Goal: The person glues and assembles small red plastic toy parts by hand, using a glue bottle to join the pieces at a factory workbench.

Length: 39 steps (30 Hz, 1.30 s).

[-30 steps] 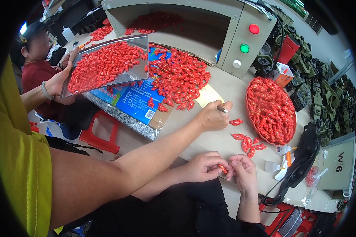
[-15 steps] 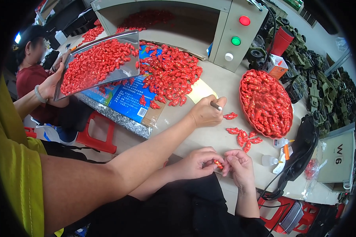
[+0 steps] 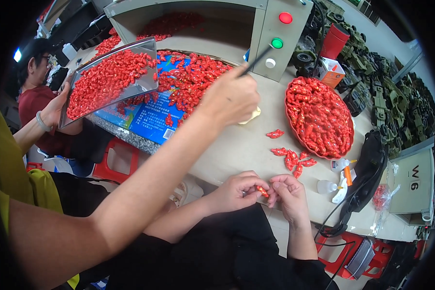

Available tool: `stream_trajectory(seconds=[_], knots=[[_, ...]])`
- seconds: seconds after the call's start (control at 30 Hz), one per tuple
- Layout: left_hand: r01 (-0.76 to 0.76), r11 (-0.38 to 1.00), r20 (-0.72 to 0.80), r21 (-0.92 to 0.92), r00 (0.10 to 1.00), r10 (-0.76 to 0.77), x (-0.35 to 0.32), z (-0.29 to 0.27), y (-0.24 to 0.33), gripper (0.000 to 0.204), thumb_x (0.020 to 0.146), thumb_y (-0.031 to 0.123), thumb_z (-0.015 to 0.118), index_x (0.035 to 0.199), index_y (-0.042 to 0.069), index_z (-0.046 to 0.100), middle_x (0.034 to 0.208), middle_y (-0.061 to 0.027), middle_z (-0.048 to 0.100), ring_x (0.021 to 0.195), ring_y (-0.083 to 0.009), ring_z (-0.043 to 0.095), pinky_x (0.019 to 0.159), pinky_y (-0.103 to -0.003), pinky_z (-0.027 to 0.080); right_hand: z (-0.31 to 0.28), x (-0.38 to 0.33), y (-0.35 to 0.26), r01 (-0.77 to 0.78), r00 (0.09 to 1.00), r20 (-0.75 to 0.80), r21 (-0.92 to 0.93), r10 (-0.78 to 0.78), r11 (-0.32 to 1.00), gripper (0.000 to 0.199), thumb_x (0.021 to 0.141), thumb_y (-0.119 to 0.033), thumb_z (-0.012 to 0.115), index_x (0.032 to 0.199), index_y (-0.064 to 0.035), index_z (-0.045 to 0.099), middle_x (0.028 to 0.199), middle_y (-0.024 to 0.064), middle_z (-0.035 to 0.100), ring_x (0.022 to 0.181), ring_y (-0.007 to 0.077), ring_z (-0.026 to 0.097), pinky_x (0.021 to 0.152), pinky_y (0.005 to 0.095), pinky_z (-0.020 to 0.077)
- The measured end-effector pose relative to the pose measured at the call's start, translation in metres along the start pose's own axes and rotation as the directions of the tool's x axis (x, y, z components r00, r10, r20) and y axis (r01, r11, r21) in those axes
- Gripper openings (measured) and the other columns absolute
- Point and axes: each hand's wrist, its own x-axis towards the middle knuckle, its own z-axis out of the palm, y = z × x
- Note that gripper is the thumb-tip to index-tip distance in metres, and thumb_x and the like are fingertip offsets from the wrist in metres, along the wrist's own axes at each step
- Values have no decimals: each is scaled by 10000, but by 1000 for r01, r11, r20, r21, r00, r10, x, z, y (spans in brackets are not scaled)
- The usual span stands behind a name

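Observation:
Near the table's front edge, my left hand [image 3: 234, 194] pinches a small glossy red moulded piece with gold spots [image 3: 262, 191] between thumb and fingers. Close beside it, my right hand [image 3: 289, 195] has its thumb and fingertips pressed together by the piece's right end. What those right fingertips hold, if anything, is hidden. Several similar loose red pieces [image 3: 293, 159] lie on the table beyond my hands. A red scalloped bowl [image 3: 351, 140] heaped with such pieces stands at the right.
A co-worker's arm [image 3: 159, 166] reaches across from the left, holding a dark pen [image 3: 256, 62]; the other hand tilts a clear tray [image 3: 142, 89] of red pieces. Glue bottles [image 3: 326, 186] and a black bag [image 3: 369, 169] lie right. A grey machine [image 3: 280, 63] stands behind.
The co-worker's pen hand has lifted from the yellow paper and moved up and left, with the pen now pointing upward. My hands keep nearly the same pose around the red piece.

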Motion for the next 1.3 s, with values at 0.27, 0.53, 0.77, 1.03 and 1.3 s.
stream_trajectory(seconds=[0.27, 0.53, 0.77, 1.03, 1.3], knots=[[39, 977, -57, -209, 997, -51, 1, 4, -7, 193, 807, -18, 494, 994, -10, 541, 890, -44, 476, 635, -31, 457, 546, -166, 378, 2, -2, 0, 26, 999, -22, -53, -27, 998, 130, 846, -60, 475, 931, 34, 505, 711, 84, 562, 560, 126, 553, 489, 235, 476], [259, 863, -75, -433, 944, -321, 5, 2, 6, 212, 850, 75, 482, 1048, 7, 512, 799, -14, 503, 643, -46, 455, 563, -176, 392, 7, -1, 0, 65, 998, -19, -6, -66, 998, 161, 829, -74, 518, 938, 45, 521, 725, 72, 559, 564, 97, 545, 493, 213, 471], [245, 889, -55, -387, 956, -287, 8, 6, 5, 209, 848, 60, 478, 1043, -3, 518, 832, -16, 488, 646, -54, 467, 584, -178, 396, 5, 1, 2, 81, 997, -2, -59, -81, 995, 151, 804, -56, 550, 920, 38, 527, 735, 61, 562, 570, 75, 544, 491, 190, 467], [262, 905, -78, -336, 950, -304, 7, 6, 9, 186, 846, 76, 494, 1012, 2, 530, 849, -22, 520, 647, -61, 494, 579, -189, 428, 11, -3, -3, 44, 998, -45, -177, -52, 983, 153, 818, -68, 525, 943, 20, 516, 685, 34, 540, 509, 66, 510, 443, 175, 424], [204, 891, -34, -406, 971, -238, 0, 5, 7, 189, 858, 79, 468, 1026, 0, 505, 833, -31, 529, 633, -65, 485, 590, -194, 419, 35, 8, -47, 205, 973, -56, -255, -226, 945, 345, 840, -90, 454, 1174, -9, 428, 603, 13, 504, 424, 43, 409, 359, 173, 320]])
